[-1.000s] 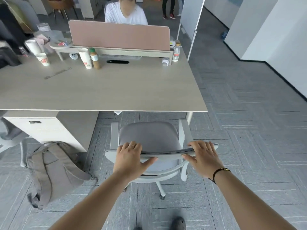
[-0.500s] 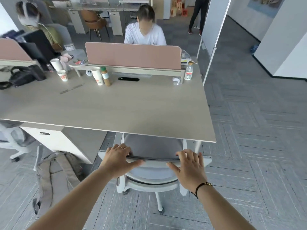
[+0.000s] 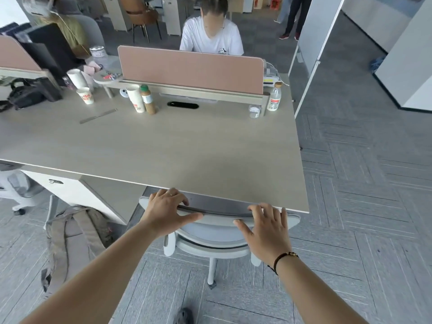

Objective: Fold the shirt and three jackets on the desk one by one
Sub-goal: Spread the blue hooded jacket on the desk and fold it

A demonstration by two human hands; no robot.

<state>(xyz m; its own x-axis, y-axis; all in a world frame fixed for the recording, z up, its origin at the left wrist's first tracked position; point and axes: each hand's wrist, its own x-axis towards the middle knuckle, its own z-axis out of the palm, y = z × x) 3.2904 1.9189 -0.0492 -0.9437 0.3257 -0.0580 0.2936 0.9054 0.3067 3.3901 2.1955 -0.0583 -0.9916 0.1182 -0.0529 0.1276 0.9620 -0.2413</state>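
Both hands are laid on the top edge of the backrest of a grey office chair [image 3: 210,235], which is tucked under the near edge of the counter [image 3: 187,146]. The left hand [image 3: 167,211] is draped over the left part of the backrest, its fingers curled over the top edge and its thumb stretched out to the right along the rim, so the grip is closed on the chair back; a ring is seen on one finger. The right hand [image 3: 266,232] is placed flat on the right part of the backrest with fingers straight and spread, the grip released and merely resting; a dark bracelet [image 3: 281,258] is worn on that wrist. The shirt and jackets of the task are not seen anywhere on the counter or elsewhere in view. At the far side of the counter a pink divider panel [image 3: 190,69] is mounted, and before it two paper cups [image 3: 136,99], a brown bottle [image 3: 147,99] and a metal ruler [image 3: 98,116] are set; a clear bottle [image 3: 274,97] stands at the far right corner. A grey backpack [image 3: 70,239] is lying on the floor to the left of the chair. A person in a white shirt [image 3: 211,38] is seated behind the divider.
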